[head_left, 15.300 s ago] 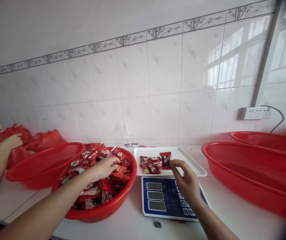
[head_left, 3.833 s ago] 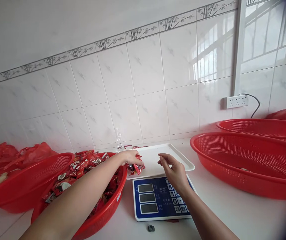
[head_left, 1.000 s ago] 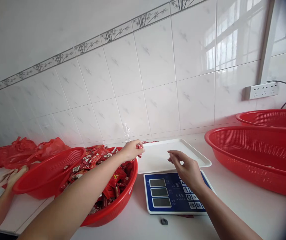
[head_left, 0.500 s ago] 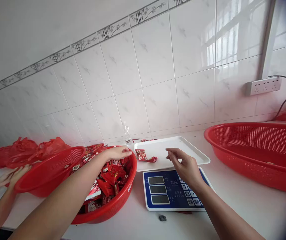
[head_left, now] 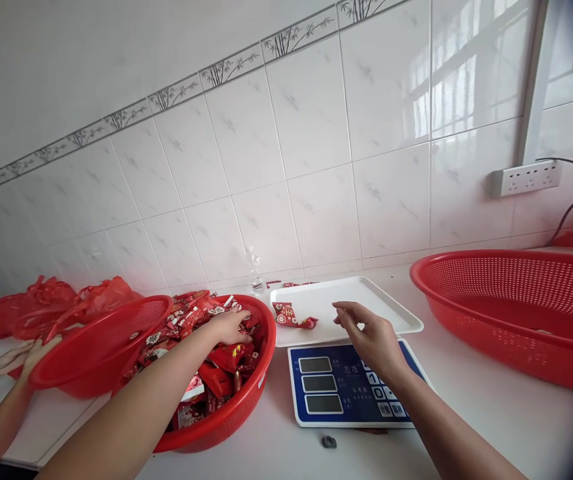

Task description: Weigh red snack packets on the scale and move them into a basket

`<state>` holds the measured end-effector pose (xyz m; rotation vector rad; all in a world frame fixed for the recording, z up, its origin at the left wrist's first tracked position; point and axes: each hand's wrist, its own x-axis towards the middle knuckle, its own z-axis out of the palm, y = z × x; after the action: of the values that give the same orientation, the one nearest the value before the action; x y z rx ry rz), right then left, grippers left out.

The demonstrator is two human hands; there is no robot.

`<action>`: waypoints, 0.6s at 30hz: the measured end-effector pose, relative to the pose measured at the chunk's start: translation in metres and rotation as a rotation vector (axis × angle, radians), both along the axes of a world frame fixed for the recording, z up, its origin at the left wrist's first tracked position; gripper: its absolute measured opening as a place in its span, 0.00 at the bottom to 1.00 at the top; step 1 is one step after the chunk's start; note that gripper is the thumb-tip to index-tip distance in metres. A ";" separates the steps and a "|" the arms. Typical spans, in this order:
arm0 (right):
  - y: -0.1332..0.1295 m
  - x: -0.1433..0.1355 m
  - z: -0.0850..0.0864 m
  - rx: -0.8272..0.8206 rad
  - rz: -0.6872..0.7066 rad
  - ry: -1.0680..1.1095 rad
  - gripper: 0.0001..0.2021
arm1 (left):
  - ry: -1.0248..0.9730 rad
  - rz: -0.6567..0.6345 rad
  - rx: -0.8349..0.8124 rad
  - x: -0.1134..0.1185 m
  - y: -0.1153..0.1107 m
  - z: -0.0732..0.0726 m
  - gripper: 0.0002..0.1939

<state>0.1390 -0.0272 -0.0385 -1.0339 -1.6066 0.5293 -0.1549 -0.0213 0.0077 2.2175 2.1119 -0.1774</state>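
My left hand [head_left: 231, 327] is down in the red basket [head_left: 267, 353] heaped with small wrapped snack packets [head_left: 219, 379]. Its fingers are spread over the packets, with the tips partly hidden among them. Above the near edge of the white tray [head_left: 346, 293] hovers my right hand [head_left: 372, 340], loosely curled, thumb and forefinger slightly apart and nothing visible between them. Two red packets [head_left: 286, 312] lie at the tray's left end. The tray adjoins a blue-fronted digital scale [head_left: 333, 413], whose keys are partly covered by my right hand.
A large red basket [head_left: 506, 353] stands at the right. Leftward are another red basket [head_left: 73, 373], red plastic bags [head_left: 36, 307] and another person's hands [head_left: 26, 357]. A clear bottle [head_left: 256, 273] stands by the wall; a small dark object [head_left: 329, 442] lies before the scale.
My left hand has moved from above the filled basket's far rim down into the packets, its fingers spreading. My right hand has stayed over the tray's edge. The view has shifted slightly.
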 end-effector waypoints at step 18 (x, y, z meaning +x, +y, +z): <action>0.000 0.000 0.001 0.020 0.009 -0.001 0.15 | -0.525 -0.129 0.387 0.071 0.004 0.047 0.24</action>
<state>0.1393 -0.0270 -0.0378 -1.0123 -1.6154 0.5180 -0.0839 -0.0169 0.0546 2.2503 1.8217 0.7810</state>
